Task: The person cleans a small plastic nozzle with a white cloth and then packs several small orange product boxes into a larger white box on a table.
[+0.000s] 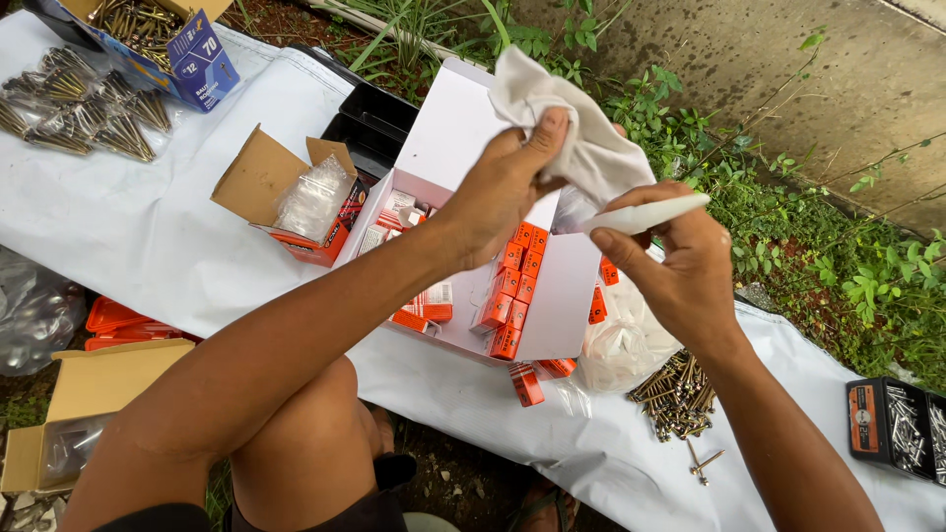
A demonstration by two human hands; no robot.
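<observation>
left hand (507,187) gripping a white cloth (572,123), right hand (680,271) pinching a white marker (645,214) against it, both above an open white box (463,148) of small orange boxes (512,296) mid-surface, loose screws (675,394) near the surface's near edge.

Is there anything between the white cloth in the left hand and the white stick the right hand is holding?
Nothing visible does. The left hand pinches the white cloth just above the white stick held in the right hand; the cloth hangs down to the stick's end.
</observation>
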